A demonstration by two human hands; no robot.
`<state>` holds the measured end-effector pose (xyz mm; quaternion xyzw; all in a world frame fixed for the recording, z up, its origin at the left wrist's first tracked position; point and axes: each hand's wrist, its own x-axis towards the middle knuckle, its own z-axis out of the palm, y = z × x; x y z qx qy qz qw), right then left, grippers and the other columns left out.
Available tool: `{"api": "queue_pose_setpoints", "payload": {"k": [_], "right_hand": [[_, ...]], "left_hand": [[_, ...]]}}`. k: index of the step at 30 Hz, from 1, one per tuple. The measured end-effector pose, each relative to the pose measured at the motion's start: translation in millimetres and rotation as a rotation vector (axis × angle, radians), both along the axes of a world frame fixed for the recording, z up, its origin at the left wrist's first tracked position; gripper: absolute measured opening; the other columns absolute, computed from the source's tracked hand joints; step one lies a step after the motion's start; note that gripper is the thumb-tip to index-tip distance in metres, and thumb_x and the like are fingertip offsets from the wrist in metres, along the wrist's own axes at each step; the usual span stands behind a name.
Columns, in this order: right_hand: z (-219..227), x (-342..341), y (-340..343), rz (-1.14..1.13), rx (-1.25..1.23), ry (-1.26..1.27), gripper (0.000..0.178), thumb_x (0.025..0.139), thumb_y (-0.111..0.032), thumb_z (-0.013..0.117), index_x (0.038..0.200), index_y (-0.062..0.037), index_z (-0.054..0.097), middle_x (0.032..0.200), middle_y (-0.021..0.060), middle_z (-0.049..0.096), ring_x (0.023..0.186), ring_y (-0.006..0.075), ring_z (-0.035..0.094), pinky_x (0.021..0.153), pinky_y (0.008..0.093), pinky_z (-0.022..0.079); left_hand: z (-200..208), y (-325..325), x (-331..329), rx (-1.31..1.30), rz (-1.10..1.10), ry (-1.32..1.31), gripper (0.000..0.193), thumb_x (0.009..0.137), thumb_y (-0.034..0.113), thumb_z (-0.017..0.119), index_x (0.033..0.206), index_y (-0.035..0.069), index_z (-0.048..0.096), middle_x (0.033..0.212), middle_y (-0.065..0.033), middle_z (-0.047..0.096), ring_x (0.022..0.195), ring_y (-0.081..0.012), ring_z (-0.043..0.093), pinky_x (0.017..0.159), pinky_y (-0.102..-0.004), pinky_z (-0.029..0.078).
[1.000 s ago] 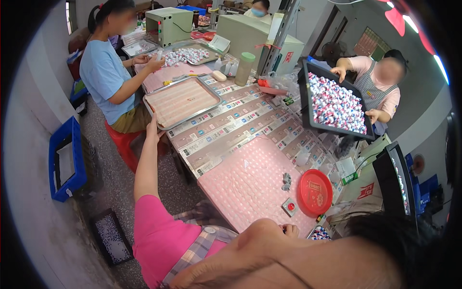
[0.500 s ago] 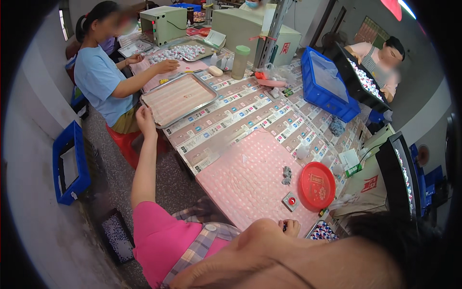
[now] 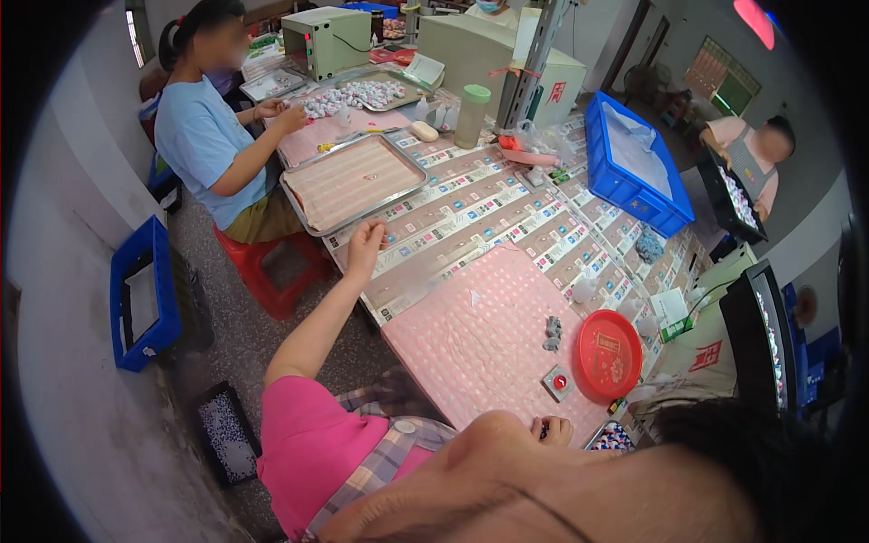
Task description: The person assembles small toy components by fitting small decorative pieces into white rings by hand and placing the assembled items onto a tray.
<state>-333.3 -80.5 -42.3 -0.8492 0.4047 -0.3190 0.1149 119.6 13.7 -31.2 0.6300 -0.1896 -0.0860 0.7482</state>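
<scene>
My left hand (image 3: pixel 367 242) is raised over the near left table edge, close to the metal tray (image 3: pixel 371 207) but apart from it. Its fingers are pinched; anything between them is too small to make out. The tray has a striped pink liner with a tiny piece lying on it. My right hand (image 3: pixel 552 432), partly hidden, rests at the near edge of a pink cloth (image 3: pixel 471 335), fingers curled around small dark pieces. Close by are a small square block with a red top (image 3: pixel 558 383), a red round plate (image 3: pixel 625 344), a grey lump (image 3: pixel 552 333) and colourful small pieces (image 3: pixel 615 438).
A co-worker in light blue (image 3: pixel 201 136) sits at the far left by a pile of white pieces (image 3: pixel 362 97). Another person (image 3: pixel 751 163) holds a black tray at the right. A blue crate (image 3: pixel 668 204), green-lidded container (image 3: pixel 471 118) and metal post (image 3: pixel 536 72) stand around the table.
My left hand has left the metal tray's corner and moved right, over the table. The co-worker's hands have drawn together. The person with the black tray has moved farther off.
</scene>
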Motion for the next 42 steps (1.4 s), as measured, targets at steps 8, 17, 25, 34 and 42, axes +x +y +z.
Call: {"api": "queue_pose_setpoints", "payload": {"k": [8,17,25,34,42], "right_hand": [[7.6,3.9,4.2,-0.019,0.019,0.026,0.008,0.069,-0.007,0.060,0.073,-0.0034,0.053,0.076,0.0134,0.048,0.075,0.0308,0.045,0.067,0.0403,0.036],[10.2,5.5,2.0,-0.047,0.042,0.021,0.012,0.067,-0.007,0.063,0.070,-0.0043,0.052,0.073,0.0114,0.048,0.073,0.0296,0.045,0.066,0.0392,0.036],[9.8,6.0,2.8,-0.081,0.037,0.035,0.015,0.066,-0.008,0.066,0.068,-0.0050,0.052,0.073,0.0101,0.048,0.073,0.0284,0.046,0.066,0.0381,0.037],[10.0,8.0,5.7,-0.064,0.019,0.043,0.018,0.068,-0.012,0.066,0.067,-0.0034,0.050,0.074,0.0118,0.047,0.074,0.0291,0.046,0.066,0.0380,0.036],[3.7,4.8,-3.4,-0.093,0.017,0.018,0.018,0.068,-0.015,0.063,0.065,-0.0036,0.050,0.075,0.0134,0.048,0.075,0.0309,0.047,0.066,0.0411,0.037]], "left_hand": [[-44.0,-16.0,-48.0,0.198,0.029,-0.328,0.013,0.084,0.009,0.053,0.096,0.004,0.055,0.098,-0.0041,0.053,0.087,-0.0127,0.051,0.069,-0.0235,0.045],[-19.9,-15.6,-68.5,0.297,0.133,-0.515,0.019,0.078,0.006,0.057,0.097,0.005,0.054,0.105,-0.0089,0.051,0.101,-0.0248,0.049,0.083,-0.0328,0.042],[-30.7,-12.0,-63.3,0.216,0.108,-0.334,0.017,0.080,0.008,0.056,0.096,0.005,0.056,0.110,-0.0085,0.048,0.105,-0.0209,0.046,0.086,-0.0312,0.041],[-50.4,-5.2,-46.5,0.220,0.121,-0.431,0.017,0.082,0.009,0.053,0.099,0.004,0.056,0.108,-0.0099,0.052,0.104,-0.0211,0.048,0.089,-0.0299,0.038],[9.5,-48.9,-132.4,0.095,-0.335,-0.391,0.013,0.084,0.007,0.050,0.095,0.001,0.056,0.094,-0.0100,0.057,0.091,-0.0202,0.054,0.084,-0.0306,0.041]]}}
